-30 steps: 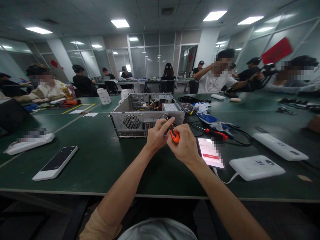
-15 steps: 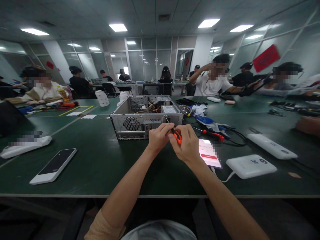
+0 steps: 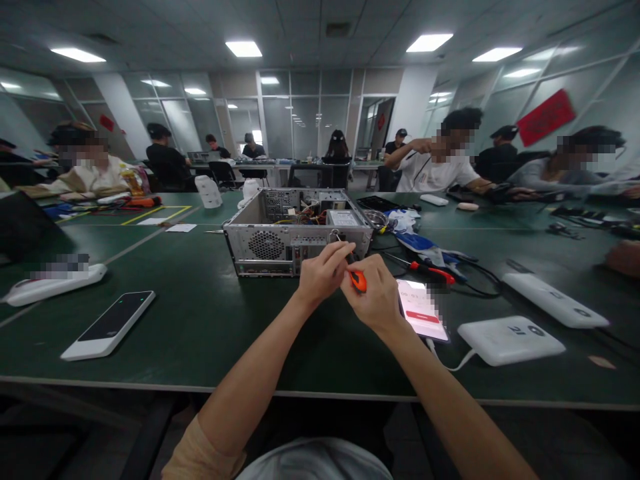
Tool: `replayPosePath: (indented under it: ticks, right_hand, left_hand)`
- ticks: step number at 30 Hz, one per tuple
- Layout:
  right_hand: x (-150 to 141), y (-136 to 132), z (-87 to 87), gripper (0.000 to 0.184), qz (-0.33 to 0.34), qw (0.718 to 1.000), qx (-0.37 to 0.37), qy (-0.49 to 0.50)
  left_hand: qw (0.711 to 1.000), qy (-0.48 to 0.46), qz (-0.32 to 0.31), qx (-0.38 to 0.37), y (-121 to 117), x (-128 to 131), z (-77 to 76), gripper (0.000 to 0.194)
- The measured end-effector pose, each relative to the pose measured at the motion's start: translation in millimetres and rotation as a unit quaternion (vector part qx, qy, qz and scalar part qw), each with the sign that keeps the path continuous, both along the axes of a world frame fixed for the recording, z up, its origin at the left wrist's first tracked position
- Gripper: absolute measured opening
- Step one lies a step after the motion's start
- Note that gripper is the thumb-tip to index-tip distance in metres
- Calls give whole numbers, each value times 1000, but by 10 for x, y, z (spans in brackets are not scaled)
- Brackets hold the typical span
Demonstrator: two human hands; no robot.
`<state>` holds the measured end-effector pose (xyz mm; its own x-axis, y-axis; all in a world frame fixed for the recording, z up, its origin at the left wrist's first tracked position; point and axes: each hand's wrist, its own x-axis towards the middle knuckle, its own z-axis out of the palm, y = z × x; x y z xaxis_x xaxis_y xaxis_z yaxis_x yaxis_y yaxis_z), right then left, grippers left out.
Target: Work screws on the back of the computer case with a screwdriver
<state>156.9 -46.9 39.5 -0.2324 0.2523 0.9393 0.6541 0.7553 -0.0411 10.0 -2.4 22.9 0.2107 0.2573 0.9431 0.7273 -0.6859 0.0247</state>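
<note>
The right hand [image 3: 376, 297] is clamped around an orange-handled screwdriver [image 3: 357, 279], and the left hand [image 3: 321, 272] pinches its shaft — both hands together just in front of the open computer case [image 3: 295, 230]. The screwdriver tip points at the case's rear panel. A lit phone [image 3: 423, 310] lies right of the case, near a white power bank [image 3: 510, 339] — all on the green table [image 3: 200, 320].

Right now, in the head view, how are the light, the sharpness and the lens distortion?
Head view: ceiling panels give even light with soft shadows; the wide lens bends the green table edge and the ceiling lines; the computer case, left hand, right hand and orange screwdriver are fairly sharp; the lit phone glares.
</note>
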Motion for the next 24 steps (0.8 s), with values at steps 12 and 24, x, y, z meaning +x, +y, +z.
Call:
replayPosePath:
  ticks: [12, 24]
  right_hand:
    - [8, -8, -4, 23, 15, 998, -46, 41]
    - [-12, -17, -29, 29, 51, 999, -5, -1]
  left_hand:
    - [999, -37, -33, 18, 46, -65, 36, 19]
    - [1000, -3, -5, -1, 14, -112, 23, 25]
